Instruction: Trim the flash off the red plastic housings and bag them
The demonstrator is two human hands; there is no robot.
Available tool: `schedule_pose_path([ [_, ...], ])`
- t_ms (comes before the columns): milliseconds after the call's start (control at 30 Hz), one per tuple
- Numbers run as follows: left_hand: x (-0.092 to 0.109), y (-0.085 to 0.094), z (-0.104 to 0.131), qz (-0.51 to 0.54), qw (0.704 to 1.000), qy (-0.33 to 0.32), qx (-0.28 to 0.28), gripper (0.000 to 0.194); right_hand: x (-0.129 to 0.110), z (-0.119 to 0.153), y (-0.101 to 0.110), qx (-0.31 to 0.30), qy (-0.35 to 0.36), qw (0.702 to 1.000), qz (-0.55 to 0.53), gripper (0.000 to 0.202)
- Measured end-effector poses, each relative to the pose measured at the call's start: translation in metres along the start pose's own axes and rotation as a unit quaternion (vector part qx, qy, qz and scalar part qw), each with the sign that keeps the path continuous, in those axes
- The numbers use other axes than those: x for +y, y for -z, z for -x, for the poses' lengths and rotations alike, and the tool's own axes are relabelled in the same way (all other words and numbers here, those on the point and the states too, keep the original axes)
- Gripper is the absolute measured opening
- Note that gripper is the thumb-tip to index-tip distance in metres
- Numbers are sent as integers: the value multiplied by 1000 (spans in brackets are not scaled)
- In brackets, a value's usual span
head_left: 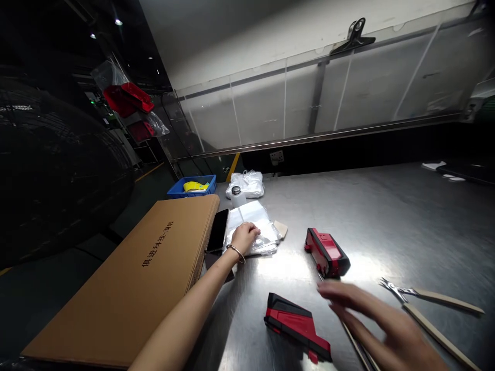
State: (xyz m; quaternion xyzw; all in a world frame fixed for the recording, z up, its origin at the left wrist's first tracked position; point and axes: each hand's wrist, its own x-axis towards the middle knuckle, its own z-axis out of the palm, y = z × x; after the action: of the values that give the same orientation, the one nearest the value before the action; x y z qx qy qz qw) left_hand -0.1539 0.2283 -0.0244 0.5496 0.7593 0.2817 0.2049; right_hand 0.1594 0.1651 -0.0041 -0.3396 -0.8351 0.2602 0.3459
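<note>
My left hand [244, 238], with a bangle at the wrist, rests on a stack of clear plastic bags [266, 239], its fingers curled onto the top bag. My right hand [371, 319] hovers at the lower right, fingers stretched and slightly blurred. Under it, partly hidden, a thin metal tool like tweezers [353, 342] lies on the table. Left of that hand is a red and black plastic housing [294, 327]. A second red and black housing [327, 252] sits just beyond its fingertips.
Pliers with cream handles [410, 293] lie open at right on the metal table [371, 206]. Brown cardboard [154, 268] is stacked at left beside a dark phone [218, 230]. Farther back are a white bottle [237, 197], a white bundle [249, 183] and a blue bin [212, 184].
</note>
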Motion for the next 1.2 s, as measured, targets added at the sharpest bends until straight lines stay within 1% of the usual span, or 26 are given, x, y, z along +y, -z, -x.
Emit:
schedule_pose_path([
  [33, -1, 1, -1, 2, 1000, -1, -4, 22, -4, -25, 1, -35, 17, 999, 39, 29],
  [67, -2, 2, -2, 3, 1000, -4, -8, 22, -8, -52, -1, -74, 20, 993, 90, 27],
  [133, -2, 5, -4, 5, 1000, -11, -15, 22, -12, -104, -16, -91, 15, 987, 131, 25],
  [200, -2, 9, -5, 2, 1000, -24, -20, 21, -12, -146, -39, -109, 17, 978, 176, 36],
  [267, -1, 12, -3, -8, 999, -37, -14, 20, -9, -175, -62, -129, 29, 967, 216, 33],
  [333, 0, 13, 5, -26, 998, -52, 12, 18, -6, -192, -78, -148, 39, 957, 247, 27],
  [433, 5, 7, 21, -69, 992, -72, 70, 22, -3, -202, -88, -164, 41, 946, 278, 21],
  [500, 9, 1, 31, -105, 987, -88, 88, 26, -1, -204, -88, -167, 38, 943, 286, 21],
  [533, 10, -2, 35, -120, 984, -94, 88, 26, -1, -205, -86, -167, 36, 943, 286, 21],
  [600, 14, -5, 40, -141, 982, -99, 80, 19, -1, -206, -84, -164, 28, 946, 278, 21],
  [700, 17, -3, 44, -146, 983, -84, 69, 13, -3, -203, -79, -143, 8, 959, 244, 21],
  [767, 17, 2, 43, -133, 987, -62, 67, 13, -7, -195, -76, -110, -17, 972, 209, 25],
  [833, 15, 8, 38, -107, 991, -31, 67, 14, -9, -181, -76, -75, -60, 982, 165, 32],
  [867, 14, 11, 35, -89, 994, -15, 64, 14, -10, -173, -77, -67, -86, 984, 138, 33],
  [933, 9, 15, 26, -44, 998, 9, 44, 15, -9, -161, -84, -89, -141, 983, 79, 32],
  [1000, 4, 15, 17, -1, 1000, 24, 12, 16, -5, -156, -94, -142, -186, 972, 21, 28],
  [1067, -1, 13, 11, 34, 999, 30, -15, 17, -1, -160, -107, -185, -216, 958, -24, 27],
  [1100, -3, 13, 9, 46, 998, 31, -23, 17, 1, -164, -113, -196, -225, 954, -41, 26],
  [1167, -7, 16, 7, 62, 997, 30, -32, 16, 4, -174, -121, -202, -231, 949, -65, 26],
  [1200, -9, 21, 6, 67, 997, 31, -33, 16, 5, -179, -123, -199, -231, 949, -72, 26],
])
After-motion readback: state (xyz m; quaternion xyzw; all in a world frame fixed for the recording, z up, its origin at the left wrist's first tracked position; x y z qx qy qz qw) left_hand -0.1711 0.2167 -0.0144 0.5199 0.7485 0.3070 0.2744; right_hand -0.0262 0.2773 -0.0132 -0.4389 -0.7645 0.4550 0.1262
